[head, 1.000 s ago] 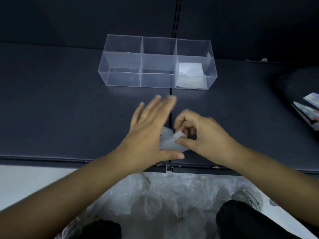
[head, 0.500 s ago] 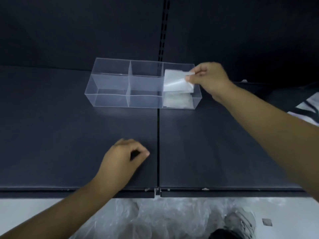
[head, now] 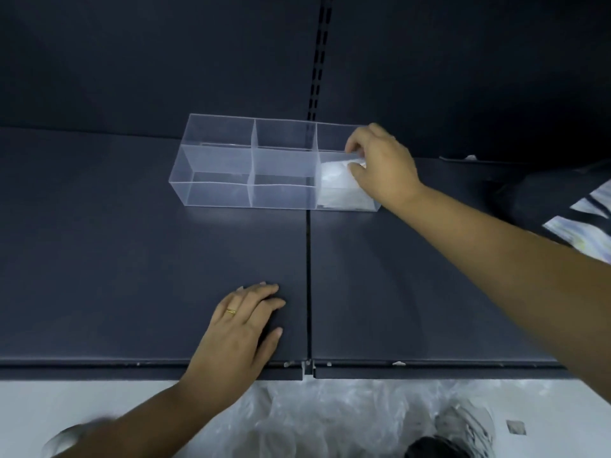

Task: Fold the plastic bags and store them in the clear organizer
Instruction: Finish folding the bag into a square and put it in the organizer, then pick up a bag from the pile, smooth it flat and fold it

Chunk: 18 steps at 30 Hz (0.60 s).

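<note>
The left hand (head: 243, 328) lies palm down on the dark shelf (head: 115, 259), near its front edge and just left of the seam between the two shelf panels. Its fingers (head: 261, 292) are straight and close together, the thumb spread to the right, and they hold nothing. A gold ring (head: 230, 311) sits on one finger. The left forearm runs in from the lower left corner, across the shelf edge.

Below that edge, in the lower middle of the view, a heap of loose plastic bags (head: 330, 421) lies crumpled on a pale floor.

Farther back on the shelf stands the clear organizer (head: 218, 160), its long side across the view, with three compartments in a row. The left and middle ones show only clear walls. In the right compartment there is a folded plastic bag (head: 335, 180), white and flat, with more white plastic under it against the front wall.

The right hand (head: 385, 166) is over that right compartment, knuckles up and wrist bent down. Its fingers (head: 353, 147) curl down past the rim, and the thumb meets them at the bag's upper right edge, so the bag is pinched between them, inside the walls. The right forearm stretches in from the right edge, above the shelf.

At the far right lies a dark item with a pale pattern (head: 582, 209), partly cut off by the frame.
</note>
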### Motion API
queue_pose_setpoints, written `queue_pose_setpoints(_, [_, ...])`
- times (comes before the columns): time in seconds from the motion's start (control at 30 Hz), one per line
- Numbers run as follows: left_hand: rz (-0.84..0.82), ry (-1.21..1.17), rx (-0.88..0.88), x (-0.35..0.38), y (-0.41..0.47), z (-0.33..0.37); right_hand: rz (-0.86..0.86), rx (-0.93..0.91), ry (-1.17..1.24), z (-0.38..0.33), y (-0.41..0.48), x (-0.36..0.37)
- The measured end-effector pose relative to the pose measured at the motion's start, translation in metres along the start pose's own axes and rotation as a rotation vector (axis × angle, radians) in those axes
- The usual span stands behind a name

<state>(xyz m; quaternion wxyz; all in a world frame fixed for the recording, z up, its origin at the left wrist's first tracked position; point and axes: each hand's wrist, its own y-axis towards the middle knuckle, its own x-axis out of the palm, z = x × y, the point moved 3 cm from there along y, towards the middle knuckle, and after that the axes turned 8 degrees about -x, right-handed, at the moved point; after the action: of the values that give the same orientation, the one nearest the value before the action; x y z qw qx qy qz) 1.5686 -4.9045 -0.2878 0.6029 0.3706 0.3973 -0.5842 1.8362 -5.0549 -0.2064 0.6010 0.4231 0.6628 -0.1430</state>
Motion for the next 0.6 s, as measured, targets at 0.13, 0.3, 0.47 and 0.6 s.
queue_pose_setpoints(0.13, [-0.063, 0.189, 0.041, 0.004, -0.003, 0.0, -0.454, -0.006, 0.117, -0.012, -0.011, 0.017])
queue_pose_setpoints(0.3, [-0.115, 0.351, 0.069, 0.008, -0.005, -0.003, -0.57, 0.071, 0.121, -0.026, -0.017, 0.015])
queue_pose_setpoints(0.47, [-0.105, 0.383, 0.091, 0.012, -0.006, -0.006, 0.063, -0.33, 0.257, -0.089, -0.095, -0.025])
queue_pose_setpoints(0.6, [-0.095, 0.388, 0.111, 0.012, -0.006, -0.009, -0.456, -0.568, 0.363, -0.131, -0.241, 0.013])
